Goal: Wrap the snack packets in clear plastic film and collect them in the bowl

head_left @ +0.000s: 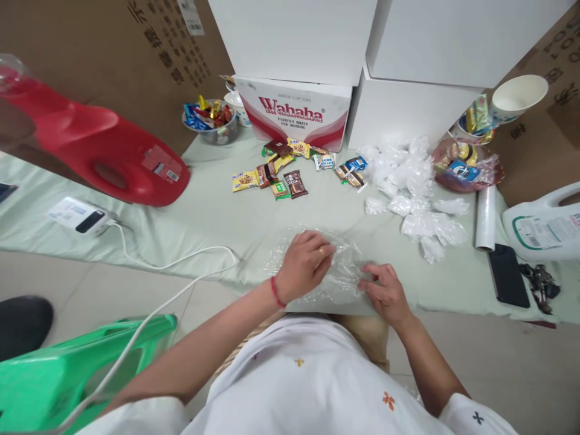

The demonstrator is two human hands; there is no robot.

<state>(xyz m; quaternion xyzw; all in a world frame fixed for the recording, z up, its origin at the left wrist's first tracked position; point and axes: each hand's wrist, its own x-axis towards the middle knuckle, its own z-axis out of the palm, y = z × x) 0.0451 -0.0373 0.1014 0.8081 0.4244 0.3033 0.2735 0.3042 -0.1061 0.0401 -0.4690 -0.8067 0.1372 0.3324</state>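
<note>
A thin, clear, crinkled plastic film (347, 275) lies spread at the table's front edge, before my body. My left hand (306, 264), with a red cord on the wrist, is over its left and middle part; the fingers are curled and pressed together on the film. At the film's right edge, my right hand (385, 291) pinches it between thumb and fingers. Beyond the hands lies a loose group of small wrapped snacks (295, 183). To their right sits a pile of crumpled clear plastic (403, 175), with several bunched pieces in front of it.
A red jug (113, 151) and white power bank (81, 215) with a white cable (181, 266) are left. Candy bowls (222, 133) stand behind. Right are a film roll (486, 220), phone (508, 275), keys (541, 287) and white jug (546, 223). White boxes (408, 112) form the back.
</note>
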